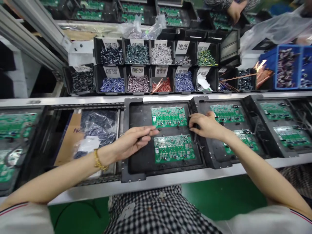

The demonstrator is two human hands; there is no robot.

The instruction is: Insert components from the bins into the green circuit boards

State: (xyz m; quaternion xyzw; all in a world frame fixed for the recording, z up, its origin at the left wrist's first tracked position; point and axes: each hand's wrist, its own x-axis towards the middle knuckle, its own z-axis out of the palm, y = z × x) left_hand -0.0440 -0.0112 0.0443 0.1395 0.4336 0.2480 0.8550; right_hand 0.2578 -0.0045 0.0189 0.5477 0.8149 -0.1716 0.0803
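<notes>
Two green circuit boards, an upper one [169,116] and a lower one [174,149], lie in a black tray [140,159] in front of me. My left hand [135,140], with a yellow bracelet at its wrist, hovers over the tray's left half. Its thumb and fingers are closed, the tips close to the upper board's lower left corner; what they hold, if anything, is too small to name. At the tray's right rim, beside the upper board, is my right hand [207,125]. Its fingers are curled closed and hide whatever may be between them.
Labelled black bins of small parts, among them blue capacitors [112,84] and white parts [162,54], stand in two rows behind the line. Blue bins [288,66] are at right. More board trays [234,156] flank mine. A plastic bag [97,126] lies left. Another person's hand [235,11] shows at top.
</notes>
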